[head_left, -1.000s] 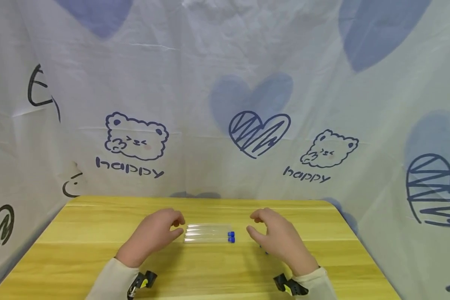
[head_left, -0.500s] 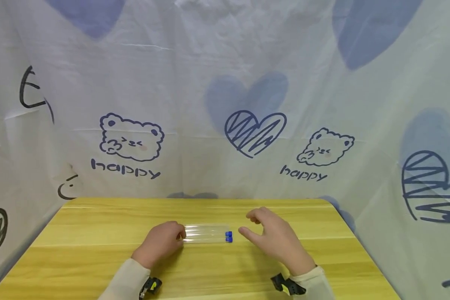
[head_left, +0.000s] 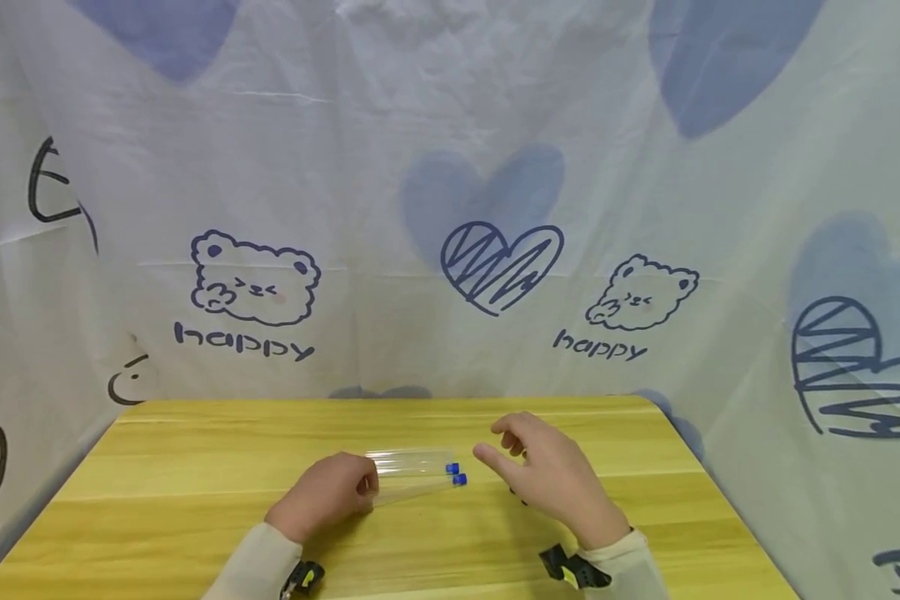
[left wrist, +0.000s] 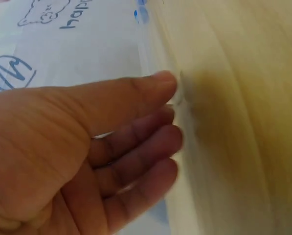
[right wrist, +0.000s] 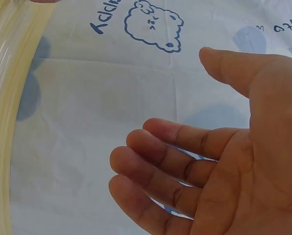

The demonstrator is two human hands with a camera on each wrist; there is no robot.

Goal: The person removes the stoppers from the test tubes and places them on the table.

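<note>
Several clear test tubes (head_left: 408, 461) lie side by side on the yellow table, their blue caps (head_left: 452, 468) to the right. My left hand (head_left: 326, 496) pinches the bare left end of the nearest test tube (head_left: 418, 492) between thumb and fingertips; this tube slants away from the others, its cap end still near them. In the left wrist view the thumb (left wrist: 163, 84) is at the clear tube end, and blue caps (left wrist: 141, 12) show farther off. My right hand (head_left: 555, 471) hovers right of the caps, fingers relaxed and apart, holding nothing, as the right wrist view confirms.
The wood-grain table (head_left: 232, 450) runs back to a white printed cloth (head_left: 382, 208) hanging behind it and at both sides. A small dark thing (head_left: 518, 497) shows partly from under the right hand. Each wrist wears a black strap.
My left hand has come down to the tubes' left ends, taken hold of the nearest tube and drawn its end toward me, so it now slants. The right hand has barely moved.
</note>
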